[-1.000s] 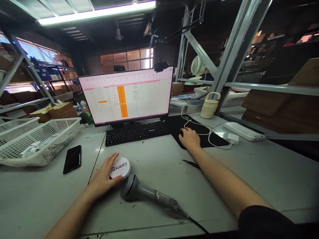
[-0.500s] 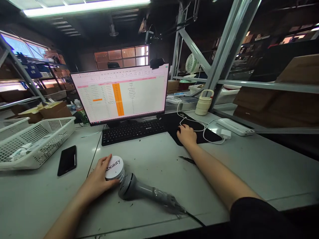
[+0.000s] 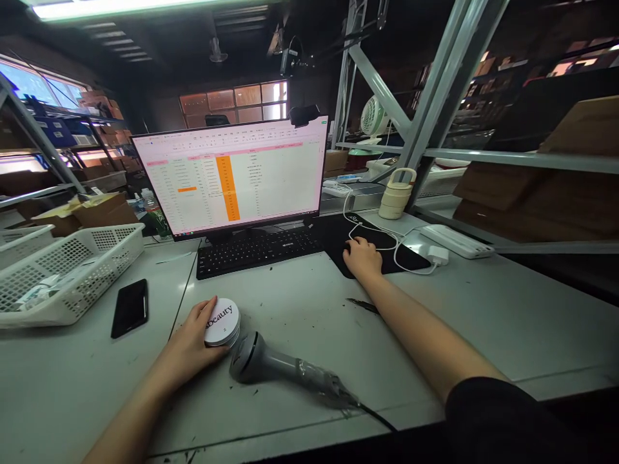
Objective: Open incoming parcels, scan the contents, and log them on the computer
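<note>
My left hand (image 3: 196, 332) is wrapped around a round white cosmetic tin (image 3: 225, 322) with "beauty" lettered on its lid; thumb and fingers press its sides as it sits on the table. Close by on the right lies a grey barcode scanner (image 3: 271, 362), its head near my thumb and its handle wrapped in clear tape. Over on the black mouse pad (image 3: 406, 256), my right hand (image 3: 363, 258) is curled over a computer mouse, which its fingers almost wholly hide.
A monitor (image 3: 275, 174) showing a spreadsheet stands behind a black keyboard (image 3: 256, 251). At left are a phone (image 3: 130, 308) and white plastic baskets (image 3: 97, 283). A dark utility knife (image 3: 362, 305) lies beside my right forearm. White cables, a power strip (image 3: 457, 241) and a cream cup (image 3: 395, 198) occupy the right.
The view has tipped down slightly, so the scene sits a little differently in the picture. Both hands keep their places, the left on the tin and the right on the mouse.
</note>
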`<state>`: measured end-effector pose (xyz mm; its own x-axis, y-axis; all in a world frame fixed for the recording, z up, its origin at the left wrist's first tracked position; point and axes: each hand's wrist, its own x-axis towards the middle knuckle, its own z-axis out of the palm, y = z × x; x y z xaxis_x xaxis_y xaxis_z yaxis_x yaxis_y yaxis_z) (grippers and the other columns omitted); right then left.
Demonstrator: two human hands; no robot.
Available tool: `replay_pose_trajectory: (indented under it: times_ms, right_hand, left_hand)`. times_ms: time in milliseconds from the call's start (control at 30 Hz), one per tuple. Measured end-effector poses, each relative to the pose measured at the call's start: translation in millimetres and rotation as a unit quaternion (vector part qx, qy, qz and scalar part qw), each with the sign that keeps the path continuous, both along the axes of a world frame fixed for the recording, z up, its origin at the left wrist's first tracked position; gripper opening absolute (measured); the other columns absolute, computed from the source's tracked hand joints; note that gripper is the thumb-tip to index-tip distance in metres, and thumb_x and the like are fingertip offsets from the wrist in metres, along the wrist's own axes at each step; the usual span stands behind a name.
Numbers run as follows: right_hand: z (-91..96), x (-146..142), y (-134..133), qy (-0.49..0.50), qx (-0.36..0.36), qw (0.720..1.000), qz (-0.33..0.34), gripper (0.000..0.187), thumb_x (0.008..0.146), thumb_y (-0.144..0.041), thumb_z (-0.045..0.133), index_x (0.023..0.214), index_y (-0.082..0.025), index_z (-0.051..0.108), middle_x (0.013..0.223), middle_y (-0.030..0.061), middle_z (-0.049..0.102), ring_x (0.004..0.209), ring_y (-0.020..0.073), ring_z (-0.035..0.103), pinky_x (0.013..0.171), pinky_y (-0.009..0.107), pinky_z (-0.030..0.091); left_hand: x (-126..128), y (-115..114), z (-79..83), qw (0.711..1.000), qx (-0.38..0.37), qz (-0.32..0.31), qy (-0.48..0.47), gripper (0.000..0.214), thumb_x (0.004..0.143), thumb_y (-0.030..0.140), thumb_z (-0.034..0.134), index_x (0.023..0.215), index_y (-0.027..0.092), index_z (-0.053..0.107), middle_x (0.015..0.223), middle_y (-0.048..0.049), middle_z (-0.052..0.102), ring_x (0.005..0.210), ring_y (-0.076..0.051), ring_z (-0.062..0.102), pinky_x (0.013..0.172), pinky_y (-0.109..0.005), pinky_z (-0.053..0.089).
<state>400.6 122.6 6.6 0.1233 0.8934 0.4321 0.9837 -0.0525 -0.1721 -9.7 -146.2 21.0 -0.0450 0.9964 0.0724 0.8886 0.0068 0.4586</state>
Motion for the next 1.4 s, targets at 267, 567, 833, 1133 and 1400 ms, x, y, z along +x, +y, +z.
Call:
replay_pose_trajectory:
  times_ms: [267, 567, 833, 1133, 1400]
  right_hand:
    - [-4.1, 1, 2, 0.015, 0.041, 0.999, 0.001, 0.046, 0.094, -0.032, 0.05, 0.135, -0.018, 0.063, 0.146, 0.0164, 0.055, 0.119, 0.035, 0.054, 0.093, 0.048, 0.047]
    - [16.3, -28, 5, -0.123, 0.014, 0.97, 0.208, 0.045, 0.09, -0.016, 0.05, 0.127, -0.026, 0.074, 0.158, 0.01, 0.046, 0.145, 0.034, 0.037, 0.117, 0.053, 0.03]
    - [18.9, -60, 17, -0.137, -0.041, 0.966, 0.215, 0.049, 0.096, -0.025, 0.045, 0.141, -0.027, 0.064, 0.163, 0.0092, 0.039, 0.147, 0.0362, 0.033, 0.117, 0.057, 0.028]
    - [5.8, -5, 3, -0.085, 0.043, 0.991, 0.092, 0.048, 0.1, -0.044, 0.044, 0.138, -0.02, 0.062, 0.149, 0.0149, 0.054, 0.127, 0.033, 0.048, 0.1, 0.047, 0.044]
    - [-0.1, -3, -2, -0.045, 0.024, 0.998, 0.022, 0.039, 0.098, -0.029, 0.044, 0.127, -0.021, 0.069, 0.145, 0.0139, 0.056, 0.119, 0.0312, 0.052, 0.085, 0.041, 0.05]
  left_hand:
    - [-4, 4, -0.2, 1.0, -0.003, 0.011, -0.003, 0.098, 0.078, 0.048, 0.069, 0.162, 0.019, 0.026, 0.159, -0.013, 0.038, 0.139, -0.036, 0.049, 0.111, -0.045, 0.046]
    - [-10, 5, -2.9, 1.0, -0.002, 0.001, -0.005, 0.098, 0.08, 0.054, 0.068, 0.162, 0.021, 0.027, 0.158, -0.0123, 0.04, 0.141, -0.035, 0.047, 0.111, -0.044, 0.047]
    - [-14, 7, -0.3, 1.0, -0.007, -0.012, -0.014, 0.098, 0.08, 0.054, 0.069, 0.162, 0.021, 0.027, 0.159, -0.0123, 0.039, 0.142, -0.035, 0.047, 0.11, -0.043, 0.048]
    - [-17, 9, -7.6, 1.0, 0.014, -0.01, -0.024, 0.096, 0.08, 0.052, 0.07, 0.161, 0.022, 0.029, 0.159, -0.0134, 0.04, 0.141, -0.036, 0.047, 0.111, -0.046, 0.045]
    - [-15, 6, -3.6, 0.999, 0.006, 0.004, -0.041, 0.095, 0.081, 0.058, 0.068, 0.161, 0.022, 0.031, 0.16, -0.0132, 0.039, 0.139, -0.037, 0.049, 0.105, -0.045, 0.05]
